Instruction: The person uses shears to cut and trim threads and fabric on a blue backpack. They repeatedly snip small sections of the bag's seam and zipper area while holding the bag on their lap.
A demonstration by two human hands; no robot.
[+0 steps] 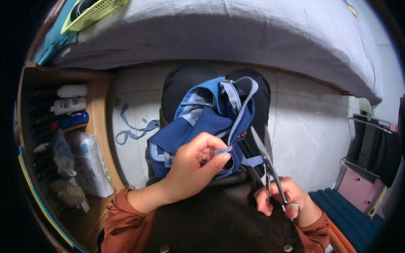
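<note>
On my dark-trousered lap lies a navy and light-blue fabric bag (192, 130) with a pale zipper edge and small red bits along one seam. My left hand (196, 164) is closed in a pinch on a narrow fabric edge of the bag, near a red spot. At the lower right my right hand (284, 198) grips metal scissors (264, 152) by the handles, their blades slightly apart and pointing up beside the bag's right side.
A wooden shelf unit (101, 152) with bottles and packs stands left. Loose blue straps (131, 135) lie on the tiled floor. A sheeted bed (219, 33) with a green basket (86, 19) runs across the top. A metal rack and pink box (354, 189) stand right.
</note>
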